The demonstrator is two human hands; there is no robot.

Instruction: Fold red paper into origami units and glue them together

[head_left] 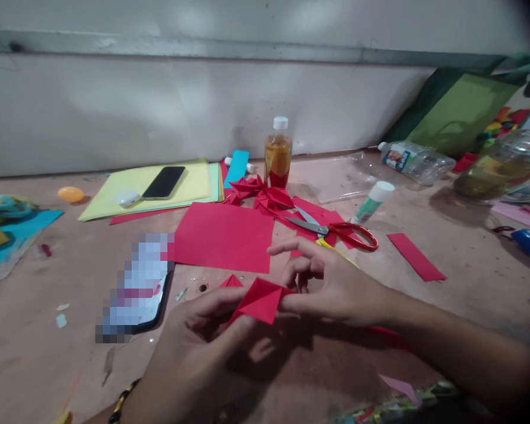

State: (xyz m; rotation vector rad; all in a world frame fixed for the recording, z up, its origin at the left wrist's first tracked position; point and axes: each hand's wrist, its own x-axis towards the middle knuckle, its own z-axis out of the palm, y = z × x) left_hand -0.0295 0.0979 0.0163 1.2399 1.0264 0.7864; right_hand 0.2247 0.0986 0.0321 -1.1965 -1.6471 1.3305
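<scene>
Pinching folded red paper [260, 299] above the surface [309, 377], left hand [205, 330] on one side, right hand [333, 285] gripping the opposite corner! Just beyond, a flat red sheet [225, 237]; farther right, open scissors [315, 227] near a glue stick [373, 202].

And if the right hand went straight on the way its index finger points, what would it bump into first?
Probably the large red sheet, just ahead of the right hand. But the hand looks raised, so it might pass above it; depth is unclear here.
</scene>
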